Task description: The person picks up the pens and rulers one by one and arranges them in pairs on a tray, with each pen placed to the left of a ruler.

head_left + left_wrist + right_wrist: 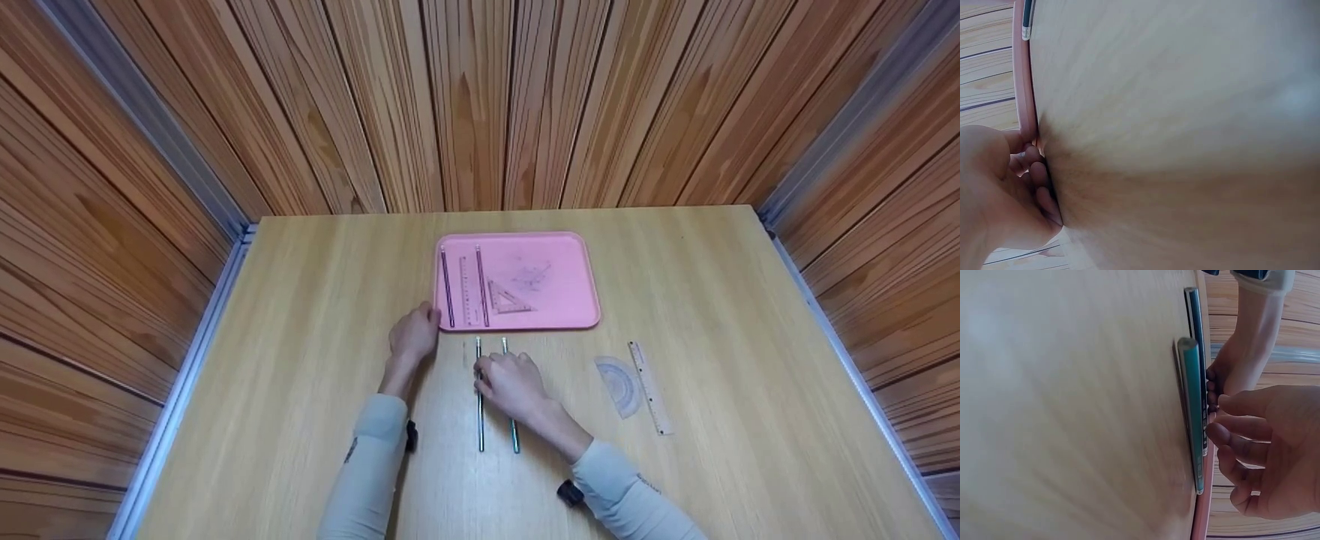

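Note:
At the near left corner of a pink tray (566,296), my left hand (415,332) grips the rim between thumb and curled fingers; the left wrist view shows the fingers bunched under the edge. Two dark green pencils lie side by side on the table before the tray. My right hand (514,382) is over them, thumb and forefinger spread right by the left pencil (481,435), palm above the right pencil (515,439). In the right wrist view a gap shows between thumb tip and forefinger (1241,427), other fingers bent.
Inside the tray are two dark pencils, a clear ruler (464,289) and a triangular set square (510,298). To the right on the table lie a clear protractor (621,386) and another ruler (651,388). Wood-patterned walls (480,105) enclose the table's back and sides.

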The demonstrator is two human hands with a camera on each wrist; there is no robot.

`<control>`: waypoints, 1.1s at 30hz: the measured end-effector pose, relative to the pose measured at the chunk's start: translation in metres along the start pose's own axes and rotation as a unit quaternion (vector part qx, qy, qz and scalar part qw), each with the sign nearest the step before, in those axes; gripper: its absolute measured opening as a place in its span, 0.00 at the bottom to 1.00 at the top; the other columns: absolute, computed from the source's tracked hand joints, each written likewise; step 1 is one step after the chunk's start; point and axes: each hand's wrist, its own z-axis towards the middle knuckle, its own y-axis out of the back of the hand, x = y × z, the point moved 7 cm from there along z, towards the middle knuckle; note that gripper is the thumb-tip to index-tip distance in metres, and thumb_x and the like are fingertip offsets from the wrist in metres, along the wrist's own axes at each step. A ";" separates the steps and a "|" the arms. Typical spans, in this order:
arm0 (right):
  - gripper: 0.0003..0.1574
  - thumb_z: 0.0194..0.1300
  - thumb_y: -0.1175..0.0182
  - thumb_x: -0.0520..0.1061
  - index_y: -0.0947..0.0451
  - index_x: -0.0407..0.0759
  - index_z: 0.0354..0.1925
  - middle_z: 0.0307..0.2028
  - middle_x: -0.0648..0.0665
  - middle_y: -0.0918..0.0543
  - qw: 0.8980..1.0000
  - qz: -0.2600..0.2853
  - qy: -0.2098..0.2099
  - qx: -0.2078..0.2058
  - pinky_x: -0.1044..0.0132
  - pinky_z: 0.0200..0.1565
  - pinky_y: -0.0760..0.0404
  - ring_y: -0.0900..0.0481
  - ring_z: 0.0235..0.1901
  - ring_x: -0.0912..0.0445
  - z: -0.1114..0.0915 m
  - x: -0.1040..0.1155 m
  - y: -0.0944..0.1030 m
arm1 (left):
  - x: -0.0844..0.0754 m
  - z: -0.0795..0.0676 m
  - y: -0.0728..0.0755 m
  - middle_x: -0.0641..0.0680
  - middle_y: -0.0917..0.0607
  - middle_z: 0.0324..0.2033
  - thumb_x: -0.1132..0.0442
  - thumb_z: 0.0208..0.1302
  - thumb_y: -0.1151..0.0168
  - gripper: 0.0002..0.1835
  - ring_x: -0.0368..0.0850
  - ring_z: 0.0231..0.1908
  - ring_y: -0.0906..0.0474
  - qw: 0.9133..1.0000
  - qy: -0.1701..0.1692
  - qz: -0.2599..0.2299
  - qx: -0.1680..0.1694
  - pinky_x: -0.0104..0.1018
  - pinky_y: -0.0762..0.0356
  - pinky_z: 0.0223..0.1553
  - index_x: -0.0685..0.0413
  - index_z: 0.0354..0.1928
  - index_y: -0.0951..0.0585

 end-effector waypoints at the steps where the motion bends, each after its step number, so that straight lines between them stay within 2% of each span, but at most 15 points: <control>1: 0.10 0.62 0.34 0.50 0.16 0.46 0.40 0.29 0.49 0.16 1.000 -0.003 0.006 0.000 0.62 0.32 0.32 0.20 0.28 0.53 -0.001 0.002 -0.001 | 0.000 0.000 0.000 0.51 0.30 0.23 0.53 0.78 0.54 0.15 0.47 0.24 0.34 1.000 -0.001 -0.001 0.000 0.38 0.41 0.26 0.54 0.36 0.24; 7: 0.07 0.61 0.33 0.48 0.17 0.47 0.35 0.26 0.49 0.15 1.000 -0.014 0.028 -0.002 0.59 0.31 0.26 0.18 0.26 0.53 -0.003 0.008 -0.004 | 0.001 0.000 -0.001 0.50 0.30 0.23 0.53 0.78 0.55 0.16 0.45 0.23 0.35 1.000 0.001 -0.015 0.000 0.36 0.42 0.26 0.53 0.37 0.24; 22: 0.07 0.64 0.35 0.47 0.17 0.45 0.38 0.31 0.48 0.13 0.999 0.017 0.023 0.040 0.58 0.37 0.20 0.15 0.31 0.55 -0.006 0.013 -0.012 | 0.002 0.000 -0.002 0.51 0.28 0.24 0.51 0.79 0.56 0.16 0.47 0.24 0.33 1.000 0.007 -0.013 0.012 0.37 0.40 0.27 0.53 0.40 0.23; 27: 0.07 0.64 0.35 0.47 0.17 0.45 0.38 0.30 0.49 0.13 0.998 0.026 0.021 0.053 0.60 0.35 0.21 0.17 0.28 0.56 -0.008 0.016 -0.015 | 0.001 0.000 -0.002 0.52 0.27 0.25 0.52 0.78 0.55 0.16 0.48 0.25 0.32 1.000 -0.002 -0.002 0.006 0.38 0.40 0.27 0.54 0.41 0.22; 33: 0.07 0.62 0.34 0.47 0.20 0.46 0.32 0.24 0.51 0.16 0.998 0.027 0.019 0.063 0.63 0.28 0.26 0.22 0.22 0.59 -0.009 0.018 -0.016 | 0.000 -0.001 0.000 0.52 0.28 0.24 0.53 0.78 0.54 0.15 0.47 0.24 0.33 1.000 -0.005 -0.007 -0.003 0.37 0.41 0.26 0.55 0.39 0.23</control>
